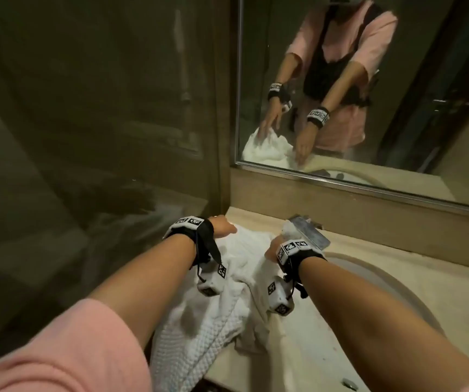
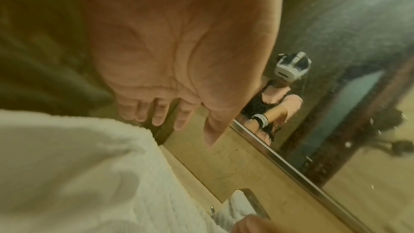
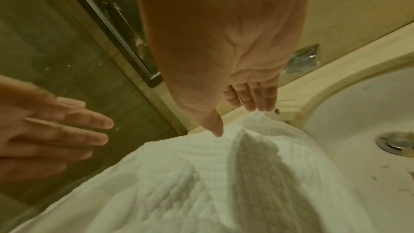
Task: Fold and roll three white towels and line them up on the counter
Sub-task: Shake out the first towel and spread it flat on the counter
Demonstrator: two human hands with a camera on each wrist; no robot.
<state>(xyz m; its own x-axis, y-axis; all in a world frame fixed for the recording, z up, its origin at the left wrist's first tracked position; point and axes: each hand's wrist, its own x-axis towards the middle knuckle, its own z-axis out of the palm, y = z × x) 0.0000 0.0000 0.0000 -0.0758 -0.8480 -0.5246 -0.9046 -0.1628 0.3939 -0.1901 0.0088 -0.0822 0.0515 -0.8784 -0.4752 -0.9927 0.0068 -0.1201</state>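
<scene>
Dim bathroom: mirror (image 1: 369, 94) ahead of the hands, dark glass wall (image 1: 86, 123) to their left, sink (image 1: 383, 292) at right.

Pink sleeves (image 1: 66, 343) — black marker-tagged wristbands (image 1: 196, 230)

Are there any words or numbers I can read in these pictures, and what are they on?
No readable words or numbers anywhere.
Wrist bands: only black-and-white square code patterns, no letters.
Shiny packet by the sink: any print is too blurred to read.
White towel: no label showing.
</scene>
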